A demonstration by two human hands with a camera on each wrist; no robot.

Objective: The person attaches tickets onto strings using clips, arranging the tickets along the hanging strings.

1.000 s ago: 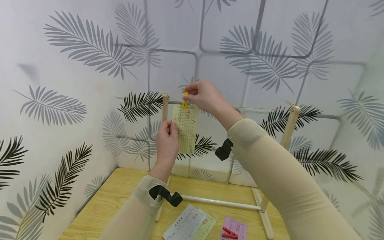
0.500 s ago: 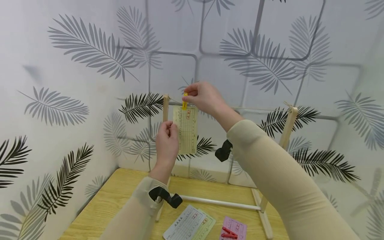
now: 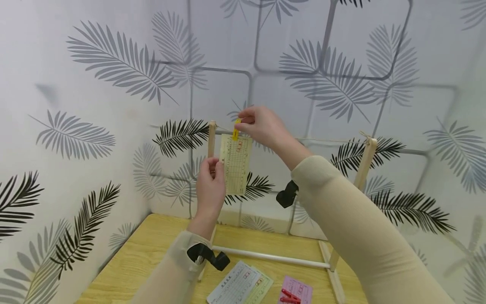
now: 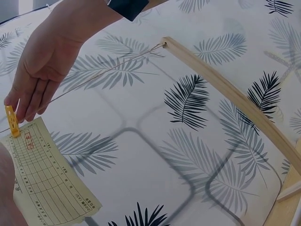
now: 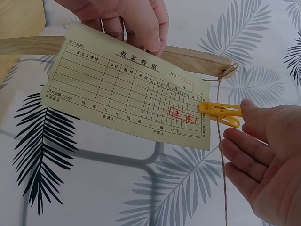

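A pale yellow receipt slip hangs upright by its top edge from a yellow clothespin, whose jaws grip the paper where it meets a thin string. My right hand pinches the clothespin's handle end between thumb and index finger; its other fingers are spread beneath in the right wrist view. My left hand is at the slip's left edge, thumb and fingers loosely bent with a small gap between them. In the right wrist view its thumb tip comes right to the paper's edge.
The string runs between two wooden posts of a stand with a white crossbar. On the wooden table lie a white slip, another yellow slip, and a pink slip with red clothespins on it.
The left thumb has drawn back from the slip's edge and parted from the fingers. The clothespin and slip have tilted a little, with the right hand still on the clothespin.
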